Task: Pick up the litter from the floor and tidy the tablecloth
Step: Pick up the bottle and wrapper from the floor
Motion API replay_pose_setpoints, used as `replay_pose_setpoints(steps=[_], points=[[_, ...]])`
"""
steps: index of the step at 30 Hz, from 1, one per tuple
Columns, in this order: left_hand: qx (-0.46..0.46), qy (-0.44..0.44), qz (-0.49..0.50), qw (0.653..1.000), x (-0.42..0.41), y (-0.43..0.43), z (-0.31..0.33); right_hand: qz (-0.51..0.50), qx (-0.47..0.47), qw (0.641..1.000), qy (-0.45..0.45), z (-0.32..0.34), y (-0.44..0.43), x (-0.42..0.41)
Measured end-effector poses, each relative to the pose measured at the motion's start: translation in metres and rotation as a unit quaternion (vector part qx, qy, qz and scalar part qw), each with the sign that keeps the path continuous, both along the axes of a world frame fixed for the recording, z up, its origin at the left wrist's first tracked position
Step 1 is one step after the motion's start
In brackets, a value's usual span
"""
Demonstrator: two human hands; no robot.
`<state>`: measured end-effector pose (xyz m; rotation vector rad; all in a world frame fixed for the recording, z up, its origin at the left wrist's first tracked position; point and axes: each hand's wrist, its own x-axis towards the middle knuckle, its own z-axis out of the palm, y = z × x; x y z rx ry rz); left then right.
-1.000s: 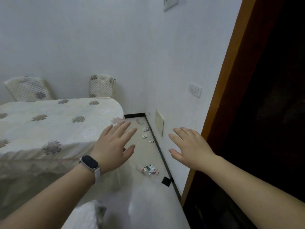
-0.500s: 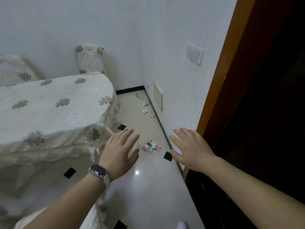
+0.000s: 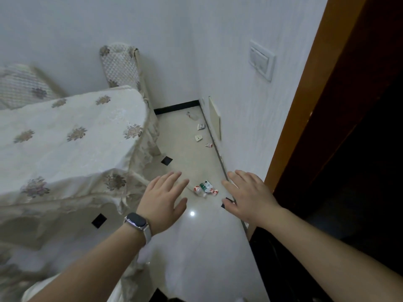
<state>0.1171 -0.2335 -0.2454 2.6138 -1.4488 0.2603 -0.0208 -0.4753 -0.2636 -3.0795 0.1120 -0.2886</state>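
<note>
Floor [image 3: 196, 247] is carrying crumpled litter [image 3: 205, 188], seen between left hand [image 3: 162, 202] and right hand [image 3: 250, 198]. Both hands are holding their fingers [image 3: 172, 179] apart and empty. Farther scraps [image 3: 198, 137] are showing too small to identify.

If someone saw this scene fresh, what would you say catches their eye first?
Two open hands, the left hand and the right hand, reach forward. Between them on the pale floor lies a crumpled red-and-green wrapper, with smaller scraps farther along the wall. The floral tablecloth hangs rumpled on the left.

glossy floor [image 3: 196, 247], woven tablecloth [image 3: 65, 136] (floral)
</note>
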Motion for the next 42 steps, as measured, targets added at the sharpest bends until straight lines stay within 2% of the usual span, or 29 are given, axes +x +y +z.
replay_pose_setpoints(steps=[4, 14, 23, 28, 35, 42], points=[[-0.007, 0.011, 0.007, 1.000, 0.035, -0.011, -0.011, 0.014, 0.004, 1.000, 0.005, -0.010, -0.010, 0.036], [0.012, 0.064, -0.014, 0.998, 0.178, -0.030, -0.067, -0.045, -0.029, 0.991, 0.121, -0.035, -0.028, 0.152], [0.031, 0.096, -0.046, 0.994, 0.332, -0.048, -0.103, -0.103, -0.033, 0.982, 0.153, -0.040, -0.027, 0.276], [0.051, 0.122, -0.059, 0.990, 0.383, -0.075, -0.111, -0.103, -0.038, 0.980, 0.164, -0.043, -0.039, 0.323], [0.062, 0.159, -0.040, 0.985, 0.426, -0.114, -0.129, -0.028, -0.007, 0.980, 0.195, -0.080, -0.081, 0.383], [0.071, 0.176, 0.009, 0.982, 0.470, -0.155, -0.158, -0.009, 0.087, 0.981, 0.175, -0.142, -0.128, 0.454]])
